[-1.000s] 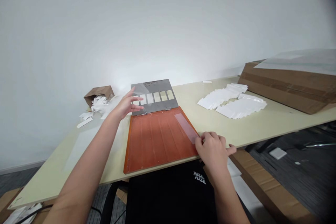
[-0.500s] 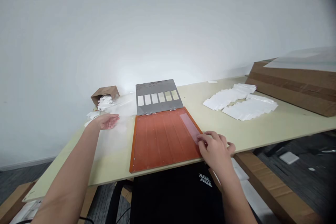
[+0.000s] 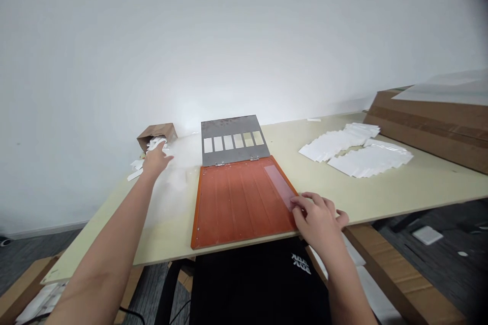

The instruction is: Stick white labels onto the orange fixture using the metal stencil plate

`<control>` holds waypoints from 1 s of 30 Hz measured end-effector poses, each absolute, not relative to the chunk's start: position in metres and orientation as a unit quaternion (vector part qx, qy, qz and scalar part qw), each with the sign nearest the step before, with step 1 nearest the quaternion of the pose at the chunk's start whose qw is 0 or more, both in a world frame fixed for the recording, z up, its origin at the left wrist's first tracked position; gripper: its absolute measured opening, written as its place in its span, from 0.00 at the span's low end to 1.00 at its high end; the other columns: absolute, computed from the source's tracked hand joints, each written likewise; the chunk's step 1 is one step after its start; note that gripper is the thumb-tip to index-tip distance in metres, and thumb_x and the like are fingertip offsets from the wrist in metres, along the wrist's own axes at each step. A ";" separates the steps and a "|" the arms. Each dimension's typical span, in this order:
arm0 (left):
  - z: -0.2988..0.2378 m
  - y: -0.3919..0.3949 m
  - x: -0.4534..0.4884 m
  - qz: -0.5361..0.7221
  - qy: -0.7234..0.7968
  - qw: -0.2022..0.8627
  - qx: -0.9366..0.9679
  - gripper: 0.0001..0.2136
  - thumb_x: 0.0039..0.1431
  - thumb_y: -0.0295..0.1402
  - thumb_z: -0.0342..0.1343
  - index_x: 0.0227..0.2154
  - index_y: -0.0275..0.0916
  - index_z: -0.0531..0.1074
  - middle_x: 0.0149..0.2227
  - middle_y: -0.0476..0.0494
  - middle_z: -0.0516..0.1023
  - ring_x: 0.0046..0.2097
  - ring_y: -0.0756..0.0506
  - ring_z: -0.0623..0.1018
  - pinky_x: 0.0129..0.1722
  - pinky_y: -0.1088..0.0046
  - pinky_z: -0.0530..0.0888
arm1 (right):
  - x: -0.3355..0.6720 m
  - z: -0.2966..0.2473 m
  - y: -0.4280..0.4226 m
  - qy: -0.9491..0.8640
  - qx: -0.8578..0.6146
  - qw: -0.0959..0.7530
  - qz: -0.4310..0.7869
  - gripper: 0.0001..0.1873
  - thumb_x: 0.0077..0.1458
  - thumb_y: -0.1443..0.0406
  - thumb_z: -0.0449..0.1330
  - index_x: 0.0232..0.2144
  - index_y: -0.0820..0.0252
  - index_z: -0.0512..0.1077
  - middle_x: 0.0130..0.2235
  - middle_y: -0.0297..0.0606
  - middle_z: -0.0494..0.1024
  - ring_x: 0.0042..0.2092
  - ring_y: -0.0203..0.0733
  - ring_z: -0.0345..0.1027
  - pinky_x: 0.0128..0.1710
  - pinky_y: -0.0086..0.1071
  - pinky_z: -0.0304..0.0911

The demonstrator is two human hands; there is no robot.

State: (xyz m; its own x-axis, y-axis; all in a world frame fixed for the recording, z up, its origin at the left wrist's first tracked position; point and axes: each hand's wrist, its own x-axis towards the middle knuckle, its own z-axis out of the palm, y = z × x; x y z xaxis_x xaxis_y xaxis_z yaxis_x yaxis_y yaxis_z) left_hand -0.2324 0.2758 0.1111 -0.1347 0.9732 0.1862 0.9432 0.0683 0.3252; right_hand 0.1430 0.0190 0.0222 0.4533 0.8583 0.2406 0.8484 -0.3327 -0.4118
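My left hand point(image 3: 155, 159) reaches to the small cardboard box point(image 3: 173, 131) at the left back of the table. Its thumb is spread away from the fingers, which touch the white paper strips point(image 3: 136, 165) spilling from the box mouth. My right hand point(image 3: 318, 216) rests at the right edge of an orange-red board point(image 3: 236, 208). Its bent fingertips pinch the near end of a translucent film strip point(image 3: 279, 184) lying lengthwise on that board. Hinged behind the board, a grey metal plate point(image 3: 234, 127) stands raised, with a row of several rectangular openings.
Fanned white sheets or bags point(image 3: 369, 158) lie on the right of the pale table point(image 3: 282, 137). Behind them leans a big cardboard box point(image 3: 434, 119) with clear plastic on top. Clear film point(image 3: 171, 193) covers the table left of the board. Below the front edge is another carton point(image 3: 404, 269).
My left hand has moved forward from above the clear film to the paper strips at the box, its thumb now spread. My right hand stays at the film strip. The view has shifted slightly.
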 end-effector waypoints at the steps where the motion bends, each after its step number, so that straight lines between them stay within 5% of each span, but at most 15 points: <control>1: 0.111 0.273 -0.230 0.200 0.732 0.000 0.652 0.26 0.64 0.41 0.51 0.62 0.39 0.56 0.60 0.33 0.64 0.61 0.31 0.64 0.56 0.49 0.66 | 0.143 0.023 0.019 -0.524 -0.816 0.245 0.013 0.18 0.59 0.64 0.48 0.41 0.47 0.77 0.54 0.38 0.72 0.56 0.53 0.59 0.54 0.57 0.46; 4: 0.104 0.267 -0.221 0.210 0.736 -0.064 0.640 0.22 0.67 0.40 0.43 0.60 0.38 0.59 0.62 0.28 0.61 0.65 0.26 0.58 0.59 0.45 0.59 | 0.143 0.024 0.017 -0.529 -0.813 0.243 0.018 0.18 0.59 0.64 0.48 0.42 0.48 0.77 0.54 0.39 0.72 0.56 0.53 0.59 0.53 0.57 0.46; 8: 0.090 0.270 -0.208 0.144 0.729 -0.020 0.668 0.16 0.66 0.42 0.48 0.46 0.37 0.73 0.50 0.33 0.74 0.53 0.35 0.73 0.52 0.52 0.69 | 0.142 0.025 0.016 -0.532 -0.811 0.244 0.017 0.18 0.59 0.64 0.48 0.42 0.48 0.76 0.54 0.39 0.72 0.56 0.52 0.59 0.53 0.57 0.46; 15: 0.072 0.272 -0.189 0.072 0.721 0.031 0.689 0.17 0.63 0.39 0.55 0.52 0.37 0.69 0.52 0.39 0.72 0.49 0.42 0.75 0.47 0.57 0.75 | 0.141 0.026 0.015 -0.541 -0.807 0.236 0.020 0.17 0.60 0.63 0.47 0.41 0.49 0.76 0.54 0.39 0.72 0.56 0.53 0.59 0.54 0.59 0.44; 18: 0.069 0.270 -0.187 0.071 0.709 0.034 0.701 0.20 0.64 0.43 0.52 0.55 0.39 0.67 0.57 0.37 0.70 0.55 0.38 0.72 0.54 0.49 0.70 | 0.142 0.027 0.015 -0.555 -0.799 0.230 0.026 0.18 0.61 0.62 0.47 0.42 0.50 0.76 0.55 0.41 0.71 0.55 0.53 0.59 0.54 0.59 0.43; 22: 0.069 0.263 -0.187 0.080 0.704 0.029 0.705 0.27 0.67 0.47 0.39 0.65 0.46 0.55 0.68 0.34 0.55 0.67 0.29 0.56 0.60 0.35 0.52 | 0.143 0.024 0.016 -0.566 -0.795 0.216 0.028 0.19 0.62 0.61 0.46 0.49 0.47 0.73 0.57 0.41 0.69 0.57 0.54 0.57 0.54 0.59 0.45; 24: 0.072 0.256 -0.187 0.072 0.712 0.033 0.698 0.31 0.63 0.50 0.43 0.66 0.44 0.54 0.69 0.30 0.50 0.68 0.25 0.54 0.59 0.33 0.51 | 0.142 0.022 0.017 -0.565 -0.797 0.213 0.024 0.20 0.64 0.60 0.45 0.51 0.46 0.72 0.59 0.41 0.67 0.58 0.55 0.55 0.54 0.60 0.45; 27: 0.082 0.234 -0.189 0.041 0.724 0.054 0.686 0.33 0.54 0.53 0.52 0.60 0.40 0.64 0.67 0.24 0.56 0.64 0.19 0.59 0.56 0.31 0.54 | 0.141 0.021 0.018 -0.559 -0.801 0.214 0.016 0.20 0.65 0.58 0.44 0.49 0.47 0.73 0.60 0.40 0.66 0.59 0.55 0.54 0.55 0.61 0.45; 30: 0.090 0.197 -0.194 0.023 0.725 0.084 0.683 0.33 0.53 0.56 0.51 0.56 0.40 0.69 0.62 0.25 0.65 0.60 0.20 0.66 0.52 0.35 0.62 | 0.139 0.019 0.019 -0.560 -0.800 0.215 0.007 0.20 0.65 0.57 0.43 0.47 0.47 0.74 0.59 0.40 0.67 0.59 0.56 0.54 0.55 0.62 0.44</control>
State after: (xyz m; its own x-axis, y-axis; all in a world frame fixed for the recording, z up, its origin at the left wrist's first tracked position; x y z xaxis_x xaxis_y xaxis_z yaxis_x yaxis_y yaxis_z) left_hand -0.1941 0.1969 0.0901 -0.0528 0.9945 -0.0904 0.9866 0.0659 0.1494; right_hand 0.1389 0.0190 0.0191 0.3725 0.8990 0.2305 0.8932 -0.2799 -0.3518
